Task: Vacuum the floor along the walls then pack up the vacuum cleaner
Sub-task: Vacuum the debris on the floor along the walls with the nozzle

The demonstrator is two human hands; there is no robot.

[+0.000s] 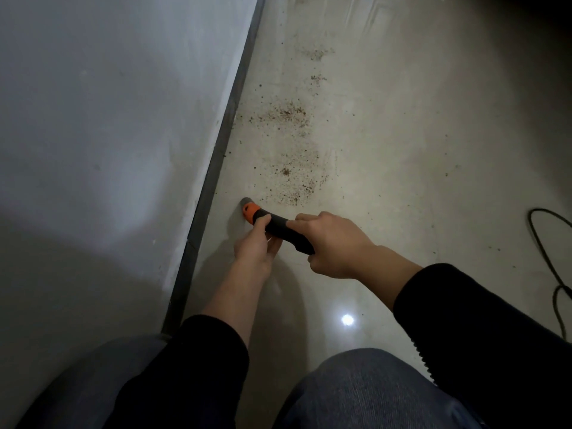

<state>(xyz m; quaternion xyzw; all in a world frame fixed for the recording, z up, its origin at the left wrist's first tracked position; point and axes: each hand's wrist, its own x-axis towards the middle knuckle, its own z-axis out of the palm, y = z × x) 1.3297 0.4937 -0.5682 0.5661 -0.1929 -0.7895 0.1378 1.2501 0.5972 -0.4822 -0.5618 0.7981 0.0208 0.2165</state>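
A black vacuum nozzle [280,230] with an orange collar and grey tip points at the floor close to the dark skirting board [216,162]. My left hand [255,243] grips the nozzle just behind the orange collar. My right hand [332,243] grips the black tube further back. Brown crumbs and dust [291,178] lie scattered on the pale floor just beyond the tip, with more patches [283,114] further along the wall.
A white wall [108,134] runs along the left. A black cable [548,243] loops on the floor at the right edge. A ribbed hose [424,360] shows under my right sleeve. My knees in jeans fill the bottom of the view.
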